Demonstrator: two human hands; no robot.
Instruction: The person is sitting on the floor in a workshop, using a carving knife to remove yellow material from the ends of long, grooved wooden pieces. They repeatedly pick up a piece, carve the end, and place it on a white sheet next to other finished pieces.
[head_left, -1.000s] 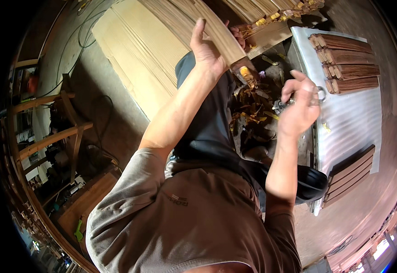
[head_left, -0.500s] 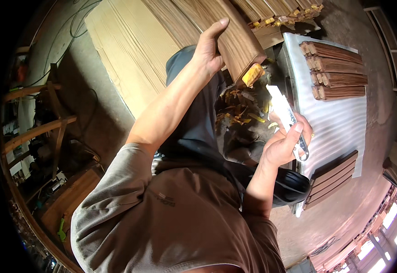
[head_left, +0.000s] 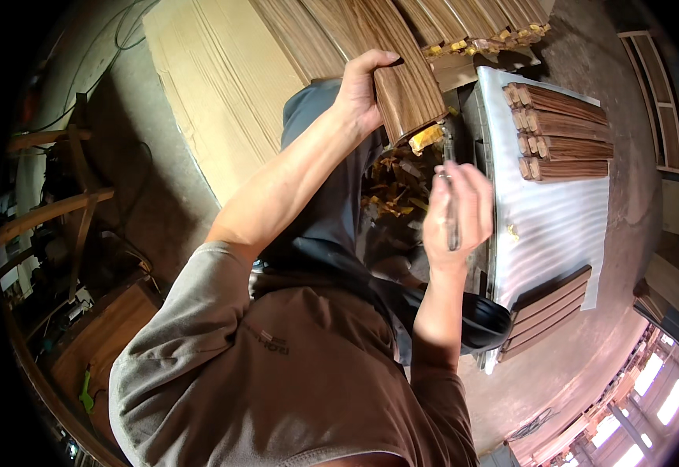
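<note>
My left hand (head_left: pixel 360 95) is closed around the edge of a long brown wood-grain board (head_left: pixel 408 92), its thumb lying across the top face. The board's near end points toward me. A crumpled yellow flap (head_left: pixel 427 139), paper or tape, sticks out from that end. In my right hand (head_left: pixel 466 204) is a slim metal utility knife (head_left: pixel 454 227), held in a closed grip with its front end up beside the yellow flap. Motion blurs the blade, so I cannot tell whether it touches the flap or the board.
Yellow and brown scraps (head_left: pixel 394 183) litter the floor beneath the board. On the right, a bench covered in pale foam sheet (head_left: pixel 546 222) carries stacked brown strips (head_left: pixel 565 128). Flat cardboard (head_left: pixel 207 93) lies at left, and more boards (head_left: pixel 472 23) with yellow ends lie beyond.
My right hand has turned the knife more upright and brought it up and left to the board's end. The board has tilted slightly and its yellow flap sits a little lower.
</note>
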